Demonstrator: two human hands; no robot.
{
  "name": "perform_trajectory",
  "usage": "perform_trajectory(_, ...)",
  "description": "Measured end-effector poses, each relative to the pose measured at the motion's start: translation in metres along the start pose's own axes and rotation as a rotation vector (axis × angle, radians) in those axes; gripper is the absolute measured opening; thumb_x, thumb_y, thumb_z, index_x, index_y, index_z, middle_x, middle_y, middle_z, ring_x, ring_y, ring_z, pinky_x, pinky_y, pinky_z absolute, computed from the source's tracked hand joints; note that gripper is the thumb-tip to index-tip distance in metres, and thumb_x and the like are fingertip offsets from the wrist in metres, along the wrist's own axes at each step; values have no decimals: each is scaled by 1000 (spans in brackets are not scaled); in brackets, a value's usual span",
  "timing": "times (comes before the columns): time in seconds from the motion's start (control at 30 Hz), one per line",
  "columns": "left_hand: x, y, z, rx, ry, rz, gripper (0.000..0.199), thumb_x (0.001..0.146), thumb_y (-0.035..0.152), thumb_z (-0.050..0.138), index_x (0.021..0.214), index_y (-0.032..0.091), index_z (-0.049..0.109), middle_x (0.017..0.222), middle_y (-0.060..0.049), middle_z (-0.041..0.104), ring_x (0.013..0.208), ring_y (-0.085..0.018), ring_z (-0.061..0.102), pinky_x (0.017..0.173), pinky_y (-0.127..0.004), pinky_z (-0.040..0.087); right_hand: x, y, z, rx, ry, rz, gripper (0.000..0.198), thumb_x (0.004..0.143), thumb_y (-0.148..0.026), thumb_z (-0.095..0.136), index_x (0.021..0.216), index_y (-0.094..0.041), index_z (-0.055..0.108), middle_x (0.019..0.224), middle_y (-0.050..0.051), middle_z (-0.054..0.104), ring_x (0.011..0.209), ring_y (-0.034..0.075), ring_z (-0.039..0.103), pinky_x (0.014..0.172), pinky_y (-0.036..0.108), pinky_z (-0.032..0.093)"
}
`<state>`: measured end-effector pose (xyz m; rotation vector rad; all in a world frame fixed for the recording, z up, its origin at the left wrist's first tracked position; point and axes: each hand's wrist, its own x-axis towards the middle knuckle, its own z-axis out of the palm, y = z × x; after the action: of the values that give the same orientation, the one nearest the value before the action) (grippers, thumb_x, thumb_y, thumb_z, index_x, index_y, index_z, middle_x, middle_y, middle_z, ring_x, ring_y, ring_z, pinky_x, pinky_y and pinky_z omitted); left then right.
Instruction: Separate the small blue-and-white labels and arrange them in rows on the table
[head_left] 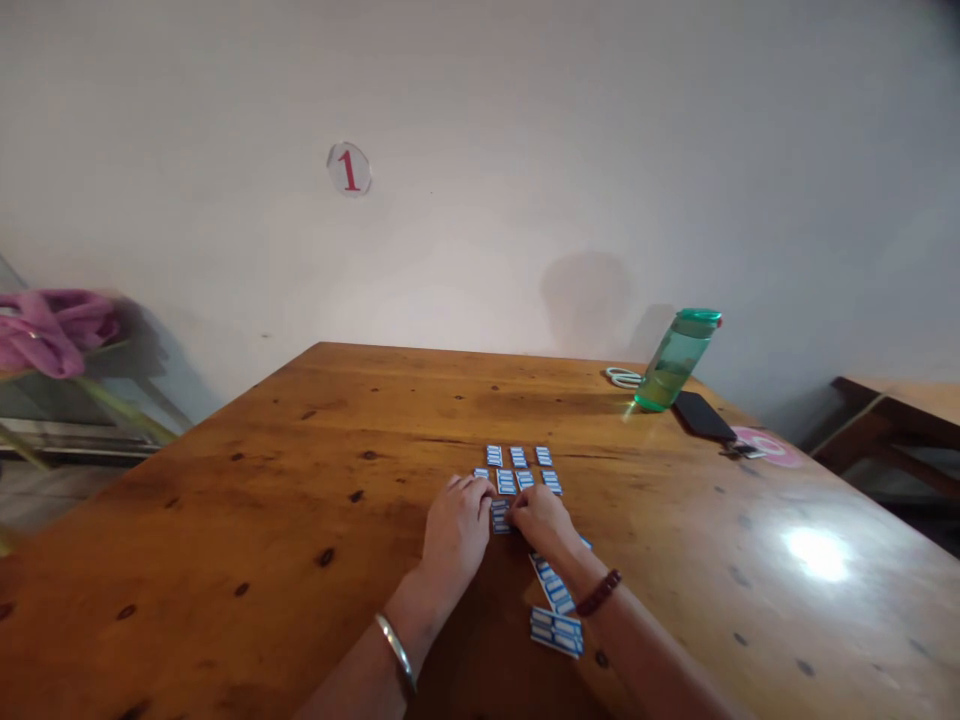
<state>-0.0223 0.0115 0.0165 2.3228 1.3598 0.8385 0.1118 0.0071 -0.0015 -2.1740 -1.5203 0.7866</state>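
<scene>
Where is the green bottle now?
In the head view, the green bottle is on the table, back right, between white loops and a flat black object.

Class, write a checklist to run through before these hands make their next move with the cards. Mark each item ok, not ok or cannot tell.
1. Left hand beside the near card: ok.
2. Right hand has a firm grip on a card: cannot tell; the fingertips are too small and blurred.
3. Back row of cards spaced apart: ok, three with gaps.
4. Cards by the right forearm squared into one stack: not ok, spread unevenly.
5. Green bottle away from both hands: ok, farther back, rightward.
</scene>
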Motion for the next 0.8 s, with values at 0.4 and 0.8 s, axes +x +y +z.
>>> perform_trajectory(0.4, -2, -3, 9, 103, -107, 83, 27, 82, 7, 40, 84, 19, 64, 85, -5, 66, 84, -18, 54, 76, -29, 42, -4, -6, 0, -16, -4, 40, 24, 85, -29, 53, 105, -15, 56, 105, 5, 59, 88, 18, 59, 74, 37, 49)
perform_trajectory(0.8, -3, -3, 14, 331, -160, 176, 23, 83, 9, 41, 79, 17, 62, 84, -6, 63, 83, -21, 53, 71, -32, 39, -10, -10, -20, 5, 10, -100, 16, 76, -21, 59, 62, -13, 59, 59, 0, 58, 61, 13, 57, 55, 23, 42)
